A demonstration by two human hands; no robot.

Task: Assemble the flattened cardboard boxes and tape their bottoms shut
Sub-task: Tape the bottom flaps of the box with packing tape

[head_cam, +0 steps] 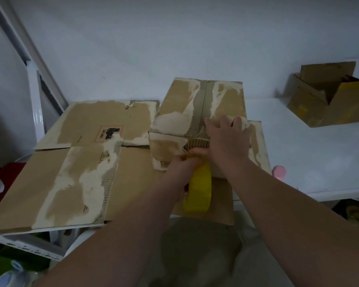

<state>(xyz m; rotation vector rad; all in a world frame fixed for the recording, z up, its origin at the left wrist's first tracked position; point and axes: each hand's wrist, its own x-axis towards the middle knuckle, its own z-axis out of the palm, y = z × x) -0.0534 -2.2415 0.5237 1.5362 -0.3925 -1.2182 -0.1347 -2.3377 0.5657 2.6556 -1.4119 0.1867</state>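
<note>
An assembled brown cardboard box [180,108] stands in the middle of the white table with its folded flaps facing up, their seam running away from me. My right hand [226,135] lies flat on the near end of that seam, fingers spread. My left hand [187,162] grips a roll of yellow tape [198,189] at the box's near edge, just under the right hand. The tape's free end is hidden by my hands. Two flattened boxes [71,172] with torn, pale patches lie to the left, one behind the other.
The white table [309,154] extends to the right. An open cardboard box [327,96] sits at its far right against the wall. A small pink object [279,171] lies right of the assembled box. A white frame [35,104] leans at the left.
</note>
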